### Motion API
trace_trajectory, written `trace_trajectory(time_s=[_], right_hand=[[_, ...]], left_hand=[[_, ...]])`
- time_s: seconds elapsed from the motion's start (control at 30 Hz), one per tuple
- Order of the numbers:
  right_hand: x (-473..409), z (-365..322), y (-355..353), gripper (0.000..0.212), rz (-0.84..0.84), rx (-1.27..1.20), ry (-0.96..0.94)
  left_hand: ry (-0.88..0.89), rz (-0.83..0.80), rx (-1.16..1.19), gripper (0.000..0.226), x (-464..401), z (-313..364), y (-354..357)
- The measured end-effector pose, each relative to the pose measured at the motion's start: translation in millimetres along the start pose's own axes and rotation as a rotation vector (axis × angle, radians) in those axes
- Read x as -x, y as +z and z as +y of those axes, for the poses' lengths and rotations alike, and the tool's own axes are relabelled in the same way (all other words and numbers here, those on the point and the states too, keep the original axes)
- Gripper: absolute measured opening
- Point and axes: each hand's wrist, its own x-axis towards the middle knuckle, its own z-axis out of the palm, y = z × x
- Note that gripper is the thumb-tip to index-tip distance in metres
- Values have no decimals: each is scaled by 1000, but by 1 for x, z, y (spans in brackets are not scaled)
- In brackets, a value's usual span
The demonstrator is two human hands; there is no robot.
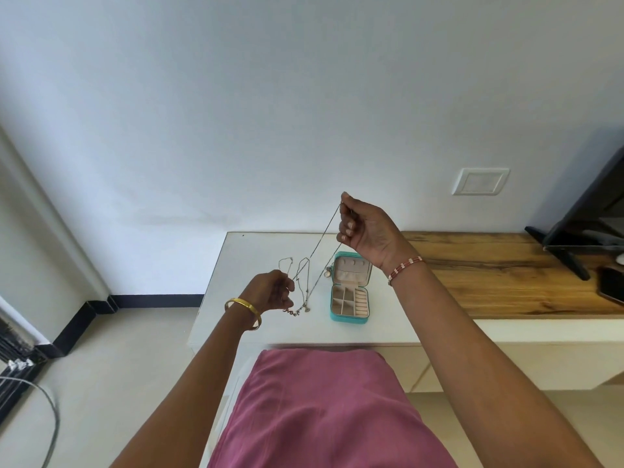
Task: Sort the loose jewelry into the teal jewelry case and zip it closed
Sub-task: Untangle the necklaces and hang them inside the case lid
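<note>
At the far left, a grey cable point(50, 410) is seen curving over the floor beside a dark skirting board. On the white desk point(236, 319), a gold bangle point(243, 312) is worn on the left wrist, and the left hand point(271, 292) is held low over the desk with its fingers curled, pinching the lower part of a thin chain necklace point(324, 234). Further loose necklaces point(299, 292) are spread on the desk just right of that hand, one ending in a small script pendant near the desk's near edge. The held chain is drawn up taut and slantwise to the right hand point(363, 228), which is raised above the desk with the chain's upper end pinched between thumb and fingertips; a red and white beaded bracelet point(405, 266) is worn on that wrist. The two hands are well apart. Below the right hand, the teal jewelry case point(349, 288) is set open on the desk, its lid standing up at the far side. Inside the lid a beige lining with a pocket is visible; the base is divided into several small beige compartments on the left and a ribbed ring-roll section on the right, and no jewelry can be made out in them. A small round pendant point(327, 273) lies just left of the lid. Farther right, the desk surface changes to wood grain point(489, 275), where a black stand point(570, 258) rests.
</note>
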Motion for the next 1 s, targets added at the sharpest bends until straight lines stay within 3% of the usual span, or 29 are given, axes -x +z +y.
trace_trajectory(time_s=[0.13,0.43,0.7,1.0], right_hand=[[2,-7,14,36,50,11,26],[11,-11,19,23,-50,99,45],[14,-6,23,18,-9,-7,-20],[19,-1,31,27,-7,74,-43]], left_hand=[[74,-7,-47,36,-1,7,0],[229,29,-124,20,2,37,15],[416,211,-243,23,7,35,34],[466,121,-483,18,12,38,40]])
